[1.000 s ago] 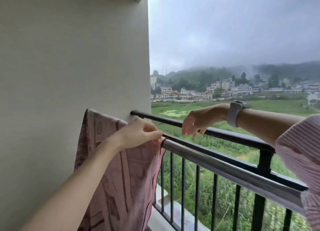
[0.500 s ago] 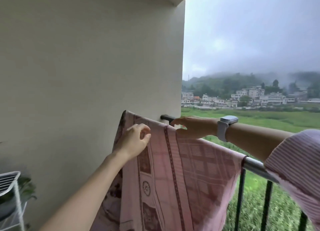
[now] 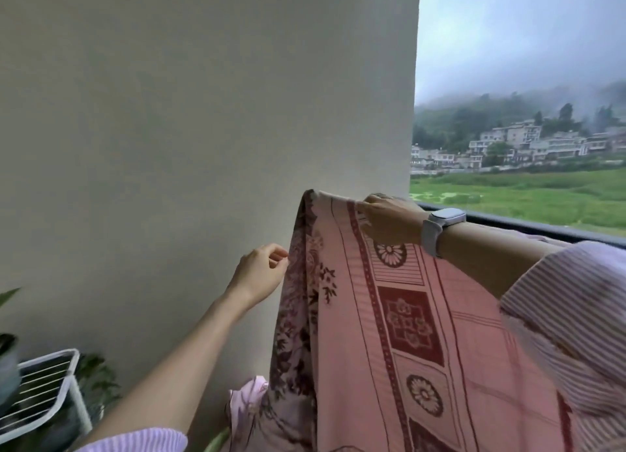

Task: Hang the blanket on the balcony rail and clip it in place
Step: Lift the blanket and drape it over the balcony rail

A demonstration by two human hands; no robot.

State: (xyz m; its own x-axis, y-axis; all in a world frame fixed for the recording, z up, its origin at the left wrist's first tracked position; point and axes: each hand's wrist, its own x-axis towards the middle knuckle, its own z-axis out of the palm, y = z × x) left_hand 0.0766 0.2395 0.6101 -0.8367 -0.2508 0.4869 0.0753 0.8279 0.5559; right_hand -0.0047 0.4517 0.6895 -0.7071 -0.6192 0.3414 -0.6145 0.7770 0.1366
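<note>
A pink blanket with dark red flower patterns hangs over the balcony rail, spread wide and reaching down past the bottom of the view. My right hand, with a watch on its wrist, grips the blanket's top fold where it lies on the rail near the wall. My left hand is lower, at the blanket's left edge, and its fingertips pinch that edge. No clip shows in either hand.
A plain wall stands close on the left, with the blanket's edge beside it. A white wire rack and green plant leaves sit at the lower left. Beyond the rail lie green fields and distant houses.
The view has swung left toward the wall. The blanket now covers more of the rail. My left hand has dropped from the top fold to the left edge; my right hand stays on top.
</note>
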